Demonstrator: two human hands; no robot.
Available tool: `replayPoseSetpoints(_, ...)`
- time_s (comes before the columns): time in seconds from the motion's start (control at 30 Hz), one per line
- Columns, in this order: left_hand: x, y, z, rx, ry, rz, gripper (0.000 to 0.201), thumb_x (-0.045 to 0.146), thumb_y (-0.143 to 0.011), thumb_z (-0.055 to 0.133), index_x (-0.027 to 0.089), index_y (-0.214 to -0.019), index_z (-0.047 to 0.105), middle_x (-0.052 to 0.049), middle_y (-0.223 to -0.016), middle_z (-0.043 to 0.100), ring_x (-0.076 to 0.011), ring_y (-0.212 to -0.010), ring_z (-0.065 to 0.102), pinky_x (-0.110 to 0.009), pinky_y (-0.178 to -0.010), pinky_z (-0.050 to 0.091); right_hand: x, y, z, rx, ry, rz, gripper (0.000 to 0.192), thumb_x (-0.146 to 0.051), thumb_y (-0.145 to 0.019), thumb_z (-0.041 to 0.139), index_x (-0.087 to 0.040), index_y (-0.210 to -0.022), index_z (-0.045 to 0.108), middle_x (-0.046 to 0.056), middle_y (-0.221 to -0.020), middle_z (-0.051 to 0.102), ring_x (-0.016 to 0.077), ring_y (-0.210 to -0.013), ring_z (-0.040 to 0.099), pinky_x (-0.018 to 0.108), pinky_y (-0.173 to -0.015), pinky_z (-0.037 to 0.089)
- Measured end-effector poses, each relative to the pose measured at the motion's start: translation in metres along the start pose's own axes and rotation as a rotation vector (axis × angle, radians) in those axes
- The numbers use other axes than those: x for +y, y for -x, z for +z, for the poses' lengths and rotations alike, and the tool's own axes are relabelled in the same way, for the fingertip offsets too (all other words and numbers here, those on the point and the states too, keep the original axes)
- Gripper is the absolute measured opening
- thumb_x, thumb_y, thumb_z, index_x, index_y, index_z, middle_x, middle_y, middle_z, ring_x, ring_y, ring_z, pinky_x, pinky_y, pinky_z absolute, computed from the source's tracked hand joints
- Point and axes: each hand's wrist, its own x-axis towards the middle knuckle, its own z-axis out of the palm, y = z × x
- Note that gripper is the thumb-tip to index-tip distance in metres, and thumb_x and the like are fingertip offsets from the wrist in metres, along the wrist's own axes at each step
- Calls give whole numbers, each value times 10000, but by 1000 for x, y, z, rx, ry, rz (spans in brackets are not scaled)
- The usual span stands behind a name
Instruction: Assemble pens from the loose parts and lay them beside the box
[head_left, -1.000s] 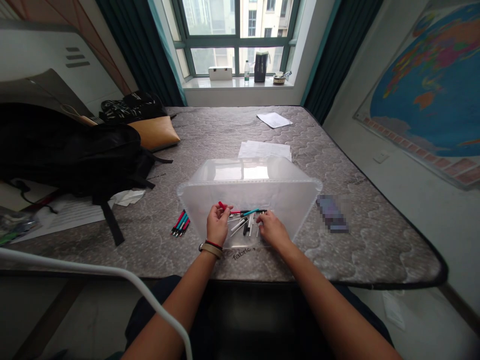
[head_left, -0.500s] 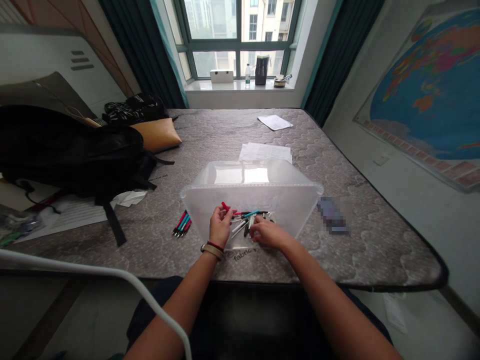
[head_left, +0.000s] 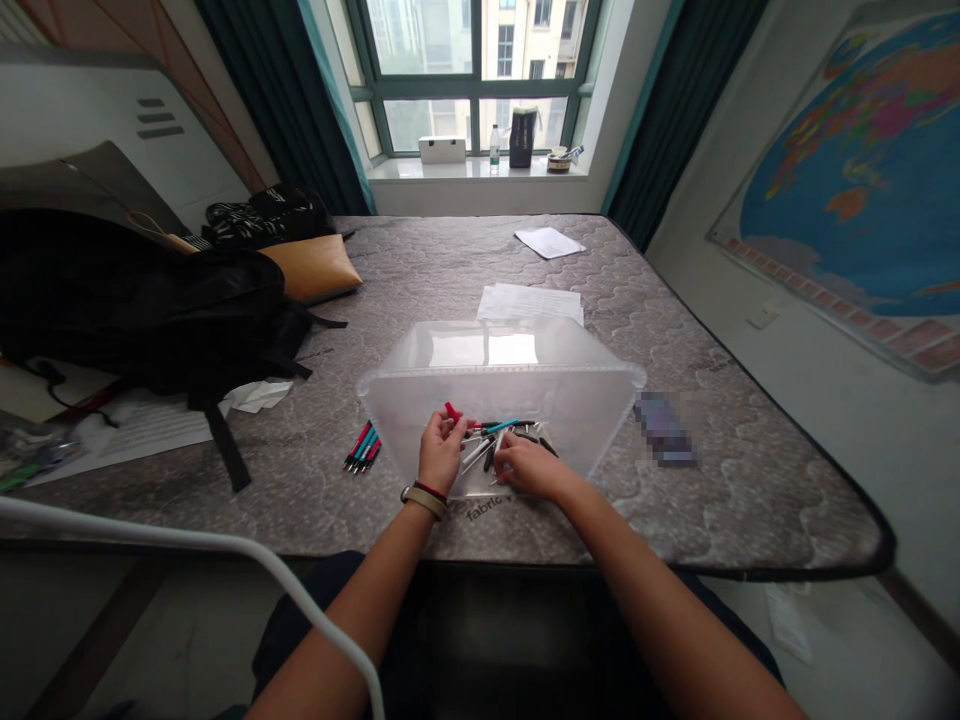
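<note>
grey mattress (head_left: 465,260), left hand (head_left: 441,452) gripping red pen (head_left: 452,411), right hand (head_left: 525,468) on pens (head_left: 495,440)

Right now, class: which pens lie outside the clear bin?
The small bundle of red and teal pens on the mattress, left of the clear plastic bin; all other pens sit inside it.

place: home bedroom | evidence: bare quilted mattress (head_left: 450,270) — tan pillow (head_left: 311,268) | teal curtains (head_left: 285,100) at the window (head_left: 472,70) | world map (head_left: 855,170) on wall — black backpack (head_left: 150,310)
</note>
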Motion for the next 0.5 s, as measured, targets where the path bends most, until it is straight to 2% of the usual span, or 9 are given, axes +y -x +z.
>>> replayPoseSetpoints(0.1,0,1,0,-1,-7,1,387,458,-707,706,186,-912,521,-94,-923,738,-187,-789,682,-215,-545,464,-1,0,3,-1,1,-41,36,-190,-797,698,-174,-829,690,65,-989,566,191,-952,564,271,-839,414)
replayPoseSetpoints(0.2,-1,0,-1,-7,-15,3,367,445,-725,699,185,-914,521,-95,-931,738,-187,-798,684,-213,-547,467,-3,2,3,83,-41,-65,32,-176,-832,649,-168,-859,666,73,-994,587,188,-957,563,280,-851,417)
replayPoseSetpoints(0.27,-3,-2,-2,-28,-30,12,341,429,-744,687,182,-918,527,-98,-940,737,-189,-810,688,-221,-565,480,-3,3,-1,207,-142,-42,44,-191,-863,610,-176,-873,651,56,-950,614,176,-908,573,283,-827,429)
replayPoseSetpoints(0.37,-9,-4,-2,-104,-74,48,293,382,-757,683,171,-917,558,-102,-951,734,-194,-840,692,-272,-670,525,-3,2,-9,448,-419,53,127,-286,-897,579,-185,-879,655,18,-806,648,149,-746,579,272,-726,454)
replayPoseSetpoints(0.5,-16,-2,1,-226,-188,154,200,298,-764,678,166,-900,617,-89,-951,731,-198,-877,689,-341,-829,528,-6,0,-18,705,-910,112,348,-413,-820,671,-179,-1078,664,14,-802,674,134,-643,600,259,-593,492)
